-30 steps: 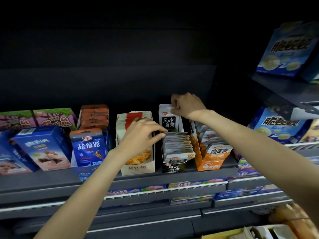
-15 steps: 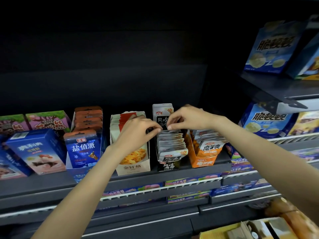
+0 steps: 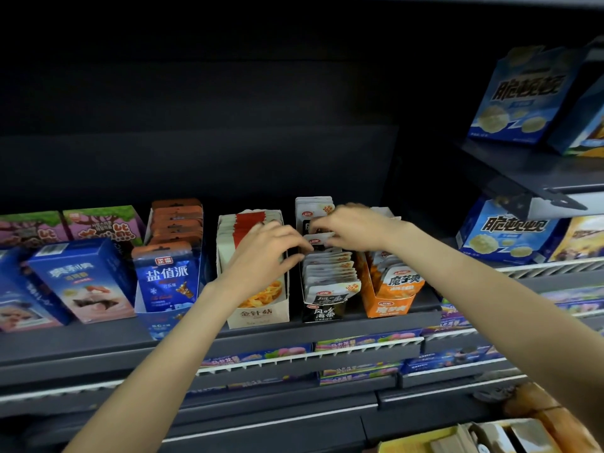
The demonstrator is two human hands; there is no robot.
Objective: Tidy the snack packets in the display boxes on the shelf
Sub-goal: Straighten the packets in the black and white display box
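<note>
The snack packets sit in the black display box on the shelf, between the cream box and the orange box. A moment ago the right hand was up at the tall packets at the back and the left hand was over the cream box. Now both hands have come together over the middle of the black box, with one packet between them. The right fingers are curled and seem to pinch the top edge of that packet. The left fingers are bent at its left edge; whether they pinch it or only push it, I cannot tell. I think this means the packet is being set back into its row, so this box is partway tidy. The row runs from the front of the shelf to the back. The packets lean back like fallen dominoes, with their faces turned up and forward. The back packets stand straight and tall. The blue box stands further left.
</note>
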